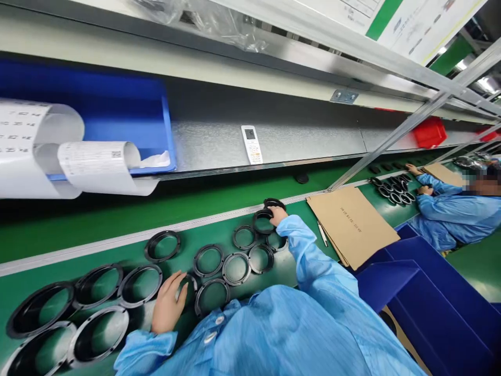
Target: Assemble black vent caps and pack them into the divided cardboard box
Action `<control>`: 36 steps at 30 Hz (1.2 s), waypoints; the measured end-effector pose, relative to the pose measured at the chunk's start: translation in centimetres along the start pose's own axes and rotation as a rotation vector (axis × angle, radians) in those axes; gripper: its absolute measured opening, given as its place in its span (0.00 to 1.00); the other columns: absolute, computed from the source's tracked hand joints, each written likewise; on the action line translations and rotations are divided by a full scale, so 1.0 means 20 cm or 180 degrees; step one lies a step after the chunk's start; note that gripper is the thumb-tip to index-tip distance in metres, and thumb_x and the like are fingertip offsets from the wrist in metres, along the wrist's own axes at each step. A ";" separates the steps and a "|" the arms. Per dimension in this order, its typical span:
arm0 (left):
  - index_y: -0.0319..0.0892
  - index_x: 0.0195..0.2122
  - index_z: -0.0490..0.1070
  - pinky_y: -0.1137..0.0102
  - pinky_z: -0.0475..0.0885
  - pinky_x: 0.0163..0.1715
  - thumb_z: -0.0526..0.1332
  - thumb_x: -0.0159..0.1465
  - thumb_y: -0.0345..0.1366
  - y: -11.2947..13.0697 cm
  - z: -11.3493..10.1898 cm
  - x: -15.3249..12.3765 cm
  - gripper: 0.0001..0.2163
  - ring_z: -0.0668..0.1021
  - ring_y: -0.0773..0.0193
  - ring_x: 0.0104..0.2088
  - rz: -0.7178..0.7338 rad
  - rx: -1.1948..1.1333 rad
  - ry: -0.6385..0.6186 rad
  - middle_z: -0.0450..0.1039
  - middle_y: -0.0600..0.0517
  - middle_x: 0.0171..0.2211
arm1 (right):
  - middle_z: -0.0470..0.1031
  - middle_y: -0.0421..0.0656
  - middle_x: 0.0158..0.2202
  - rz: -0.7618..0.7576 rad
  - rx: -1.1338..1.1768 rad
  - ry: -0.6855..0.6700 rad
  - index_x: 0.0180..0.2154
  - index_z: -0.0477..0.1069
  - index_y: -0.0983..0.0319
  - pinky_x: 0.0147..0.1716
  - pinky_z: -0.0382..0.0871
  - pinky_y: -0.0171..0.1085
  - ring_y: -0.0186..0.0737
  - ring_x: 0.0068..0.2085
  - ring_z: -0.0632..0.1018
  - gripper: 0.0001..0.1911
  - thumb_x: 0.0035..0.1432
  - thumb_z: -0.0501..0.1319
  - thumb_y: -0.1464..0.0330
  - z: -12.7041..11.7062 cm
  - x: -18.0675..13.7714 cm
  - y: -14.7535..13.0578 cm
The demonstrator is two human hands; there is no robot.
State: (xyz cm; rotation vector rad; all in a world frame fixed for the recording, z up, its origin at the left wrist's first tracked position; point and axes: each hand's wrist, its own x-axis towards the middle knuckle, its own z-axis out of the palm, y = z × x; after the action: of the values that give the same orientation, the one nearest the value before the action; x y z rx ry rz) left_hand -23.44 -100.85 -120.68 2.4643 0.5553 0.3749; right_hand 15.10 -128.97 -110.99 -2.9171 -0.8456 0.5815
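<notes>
My left hand (169, 304) is at the left side of a black ring (194, 292), fingers and thumb closed about its edge; the hand hides part of that ring. Farther right, my right hand (278, 215) reaches across the green bench and grips the upper edge of another black ring (263, 222). Between my hands several similar rings lie close together, among them a ring with a lighter rim (237, 254). Larger, taller black rings (100, 334) stand in a group left of my left hand. One ring (162, 231) sits apart, near the bench's back strip.
Brown cardboard sheets (352, 222) and a white pen (322, 233) lie right of my right arm, beside a dark blue bin (434, 303). A shelf above holds a remote control (251, 144) and a blue tray (166, 125) with paper. A co-worker (462, 209) sits at far right.
</notes>
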 end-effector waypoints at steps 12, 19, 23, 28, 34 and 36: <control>0.42 0.44 0.74 0.52 0.71 0.58 0.51 0.62 0.48 0.01 -0.03 -0.17 0.19 0.77 0.45 0.53 -0.0473 0.0228 -0.0196 0.75 0.39 0.52 | 0.74 0.47 0.50 0.0507 0.0005 -0.0147 0.52 0.72 0.63 0.53 0.64 0.37 0.43 0.54 0.72 0.26 0.50 0.58 0.81 0.27 -0.43 0.86; 0.46 0.42 0.75 0.53 0.74 0.56 0.52 0.61 0.49 0.10 -0.03 -0.09 0.18 0.79 0.46 0.51 -0.0438 0.0308 -0.0244 0.77 0.43 0.51 | 0.71 0.49 0.51 0.0163 0.0041 -0.0305 0.49 0.73 0.60 0.50 0.64 0.41 0.46 0.57 0.67 0.25 0.51 0.54 0.83 0.48 -0.40 0.77; 0.45 0.41 0.77 0.53 0.73 0.57 0.52 0.61 0.49 0.15 -0.03 -0.03 0.19 0.78 0.46 0.52 -0.0256 0.0313 -0.0225 0.78 0.42 0.50 | 0.66 0.47 0.61 -0.0111 0.0200 -0.0318 0.57 0.68 0.57 0.62 0.55 0.47 0.45 0.64 0.61 0.33 0.48 0.60 0.80 0.50 -0.29 0.70; 0.45 0.41 0.78 0.54 0.76 0.53 0.53 0.60 0.49 0.16 -0.05 -0.07 0.19 0.80 0.46 0.50 -0.0320 0.0383 -0.0230 0.78 0.42 0.50 | 0.66 0.46 0.64 -0.0016 0.0349 -0.0259 0.61 0.66 0.54 0.67 0.37 0.61 0.48 0.66 0.61 0.34 0.52 0.60 0.75 0.47 -0.17 0.63; 0.45 0.39 0.78 0.56 0.77 0.50 0.53 0.59 0.48 0.17 -0.03 -0.18 0.18 0.81 0.47 0.47 -0.0478 0.0410 -0.0225 0.79 0.43 0.49 | 0.72 0.46 0.58 0.0043 0.0403 -0.0064 0.59 0.69 0.58 0.66 0.49 0.47 0.41 0.60 0.69 0.25 0.63 0.50 0.76 0.41 -0.01 0.48; 0.44 0.39 0.78 0.56 0.77 0.51 0.53 0.59 0.48 0.19 -0.03 -0.21 0.19 0.81 0.47 0.48 -0.0511 0.0406 -0.0199 0.78 0.41 0.50 | 0.70 0.48 0.60 -0.0026 0.0392 0.0066 0.59 0.68 0.60 0.66 0.50 0.46 0.44 0.62 0.66 0.23 0.65 0.50 0.74 0.41 0.00 0.42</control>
State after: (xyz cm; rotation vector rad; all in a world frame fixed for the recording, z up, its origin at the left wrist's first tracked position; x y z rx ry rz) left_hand -26.22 -105.27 -118.54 2.5209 0.7659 0.2031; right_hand 16.34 -136.67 -119.75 -2.8027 -0.7892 0.5798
